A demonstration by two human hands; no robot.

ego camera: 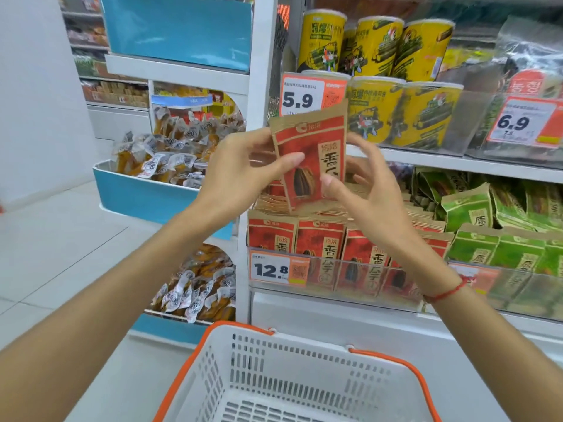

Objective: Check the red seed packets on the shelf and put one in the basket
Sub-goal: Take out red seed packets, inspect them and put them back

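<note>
The white shelf (pixel 441 161) fills the right half of the scene, and everything else sits around it. Below it, nearest the person, stands one white slotted basket (pixel 292 379) with orange handles; nothing lies in the part of it I can see. On the shelf's upper tier are yellow canisters (pixel 374 74) stacked in two layers: I count three clearly on top, a fourth half hidden between them, and three below. On the lower tier, behind a clear plastic front rail (pixel 350 275), red seed packets (pixel 320 242) stand in a front row of four, with more rows packed behind that I cannot count. Green packets (pixel 499 236) fill the space to the right of them. Three orange price tags hang on the shelf fronts, reading 5.9 (pixel 300 97), 6.9 (pixel 525 121) and 12.8 (pixel 275 269).

One red seed packet (pixel 310 153) is held up in front of the shelf, above the red rows and level with the 5.9 tag. The left hand (pixel 240 172) grips its left edge, thumb pressed across the front. The right hand (pixel 362 181) pinches its lower right corner, thumb in front and the other fingers spread loosely behind.
</note>
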